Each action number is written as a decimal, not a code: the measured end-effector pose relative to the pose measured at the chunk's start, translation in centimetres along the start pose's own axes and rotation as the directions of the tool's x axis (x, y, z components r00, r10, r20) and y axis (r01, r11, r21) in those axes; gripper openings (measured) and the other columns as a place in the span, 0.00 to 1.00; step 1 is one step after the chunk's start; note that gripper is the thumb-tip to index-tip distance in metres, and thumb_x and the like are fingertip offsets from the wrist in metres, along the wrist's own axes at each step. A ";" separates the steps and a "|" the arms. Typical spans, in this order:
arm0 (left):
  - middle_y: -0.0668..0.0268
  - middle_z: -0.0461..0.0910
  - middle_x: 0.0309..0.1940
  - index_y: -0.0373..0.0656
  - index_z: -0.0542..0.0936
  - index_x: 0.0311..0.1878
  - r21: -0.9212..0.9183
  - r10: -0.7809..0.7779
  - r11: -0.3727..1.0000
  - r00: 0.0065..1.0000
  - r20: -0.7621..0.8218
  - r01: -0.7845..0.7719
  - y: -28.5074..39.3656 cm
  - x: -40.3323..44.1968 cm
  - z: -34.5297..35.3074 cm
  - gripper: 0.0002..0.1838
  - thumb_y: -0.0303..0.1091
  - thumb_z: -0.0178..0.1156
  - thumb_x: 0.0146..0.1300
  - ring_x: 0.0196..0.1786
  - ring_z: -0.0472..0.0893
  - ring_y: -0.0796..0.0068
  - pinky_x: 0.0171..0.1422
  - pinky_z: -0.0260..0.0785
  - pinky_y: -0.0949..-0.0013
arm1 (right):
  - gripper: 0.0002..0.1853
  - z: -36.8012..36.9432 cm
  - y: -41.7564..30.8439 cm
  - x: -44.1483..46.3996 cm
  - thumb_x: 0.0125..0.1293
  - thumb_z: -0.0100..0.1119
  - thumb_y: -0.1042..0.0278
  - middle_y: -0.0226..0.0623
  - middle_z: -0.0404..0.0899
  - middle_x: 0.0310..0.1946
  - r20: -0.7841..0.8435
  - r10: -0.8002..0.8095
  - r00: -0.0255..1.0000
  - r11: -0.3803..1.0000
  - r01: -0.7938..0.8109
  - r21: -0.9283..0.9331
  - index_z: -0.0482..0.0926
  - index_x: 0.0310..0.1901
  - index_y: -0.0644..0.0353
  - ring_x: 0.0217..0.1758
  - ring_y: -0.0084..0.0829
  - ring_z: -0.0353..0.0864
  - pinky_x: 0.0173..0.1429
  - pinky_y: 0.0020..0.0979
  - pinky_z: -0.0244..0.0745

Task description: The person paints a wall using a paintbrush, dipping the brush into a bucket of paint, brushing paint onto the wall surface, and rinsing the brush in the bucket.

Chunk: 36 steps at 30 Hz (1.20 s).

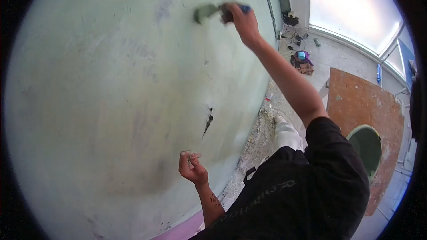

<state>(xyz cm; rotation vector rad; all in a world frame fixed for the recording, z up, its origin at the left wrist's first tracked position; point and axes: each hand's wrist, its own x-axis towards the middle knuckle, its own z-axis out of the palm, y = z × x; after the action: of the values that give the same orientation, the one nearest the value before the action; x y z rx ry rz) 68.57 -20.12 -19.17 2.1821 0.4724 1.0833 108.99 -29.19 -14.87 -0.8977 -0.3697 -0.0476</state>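
A pale green, smudged surface (pixel 133 84) fills the left and middle of the view. My right hand (pixel 242 20), at the top, is closed round the blue handle of a brush (pixel 207 13); its wide greenish head is blurred and at the surface. Lower down, my left hand (pixel 194 171) is in front of the surface with its fingers curled together. Something small and whitish shows at its fingertips, too small to name. Between the two hands a jagged dark mark (pixel 208 122) runs along the surface.
On the right, a green bucket (pixel 380 155) stands on a stained brown board (pixel 356 98). Cables, a dark cloth (pixel 304 66) and small items lie on the floor near a bright window (pixel 351 4). Rubble (pixel 253 146) lines the surface's edge. A blue tube (pixel 379 74) is beyond the board.
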 end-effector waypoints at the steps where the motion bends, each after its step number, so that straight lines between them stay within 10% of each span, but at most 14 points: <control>1: 0.64 0.70 0.23 0.36 0.70 0.27 0.003 -0.011 1.000 1.000 -0.003 0.011 -0.1 -0.5 -0.6 0.12 0.32 0.49 0.64 0.28 0.70 0.75 0.33 0.65 0.72 | 0.15 0.9 -1.7 1.0 0.67 0.49 0.64 0.38 0.80 0.29 0.046 -0.044 0.998 0.999 0.044 -0.001 0.79 0.39 0.69 0.28 0.28 0.79 0.36 0.28 0.75; 6: 0.64 0.70 0.23 0.35 0.69 0.26 -0.056 -0.014 0.998 0.998 -0.055 0.011 0.0 -2.0 -1.7 0.11 0.30 0.49 0.64 0.27 0.71 0.74 0.32 0.65 0.72 | 0.14 1.5 -2.0 -0.2 0.64 0.53 0.63 0.38 0.79 0.31 -0.071 0.020 0.997 0.927 0.008 0.375 0.79 0.40 0.66 0.31 0.28 0.79 0.37 0.30 0.76; 19: 0.62 0.70 0.21 0.35 0.68 0.25 0.075 -0.004 0.997 1.000 -0.030 0.006 0.1 1.2 0.3 0.11 0.29 0.50 0.63 0.24 0.72 0.72 0.29 0.65 0.70 | 0.16 -12.7 19.3 -13.6 0.67 0.51 0.59 0.35 0.80 0.28 -0.349 0.452 0.821 0.880 -0.474 0.025 0.80 0.44 0.62 0.27 0.26 0.80 0.31 0.27 0.76; 21: 0.62 0.70 0.20 0.35 0.68 0.25 0.065 0.007 0.998 1.000 -0.028 -0.005 0.4 1.6 1.2 0.12 0.29 0.50 0.63 0.23 0.71 0.71 0.29 0.65 0.70 | 0.15 -13.3 17.5 -11.3 0.68 0.51 0.61 0.36 0.80 0.27 -0.385 0.283 0.878 0.847 -0.417 -0.329 0.80 0.44 0.64 0.26 0.23 0.79 0.31 0.26 0.75; 25: 0.62 0.70 0.20 0.35 0.68 0.24 0.057 0.037 0.998 0.999 -0.025 -0.036 0.4 1.4 1.1 0.13 0.31 0.50 0.63 0.23 0.71 0.69 0.29 0.64 0.70 | 0.12 -9.8 12.7 -7.8 0.67 0.53 0.66 0.35 0.79 0.28 -0.333 -0.008 0.943 0.949 -0.098 -0.301 0.79 0.43 0.65 0.28 0.21 0.78 0.32 0.25 0.74; 31: 0.66 0.69 0.21 0.37 0.68 0.26 0.046 -0.034 0.998 0.999 -0.034 0.035 -0.2 0.1 0.0 0.12 0.33 0.49 0.64 0.27 0.70 0.76 0.34 0.63 0.74 | 0.06 -5.1 7.1 -14.9 0.63 0.55 0.74 0.42 0.77 0.35 0.577 -0.105 0.810 0.691 0.477 -0.543 0.77 0.40 0.64 0.38 0.40 0.78 0.42 0.33 0.73; 36: 0.64 0.70 0.20 0.36 0.69 0.24 0.163 -0.034 0.986 0.999 0.032 0.028 0.0 1.2 0.4 0.13 0.34 0.51 0.62 0.26 0.71 0.75 0.33 0.63 0.74 | 0.07 -6.0 5.6 -16.6 0.63 0.55 0.73 0.42 0.79 0.39 0.886 -0.089 0.456 0.902 0.414 -0.123 0.78 0.41 0.62 0.42 0.40 0.79 0.44 0.34 0.74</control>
<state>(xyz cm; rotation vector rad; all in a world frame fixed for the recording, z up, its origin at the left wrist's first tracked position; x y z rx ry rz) 69.56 -19.64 -18.66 2.3236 0.5958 1.0200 96.30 -32.17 -28.03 -1.1466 -1.5244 0.0808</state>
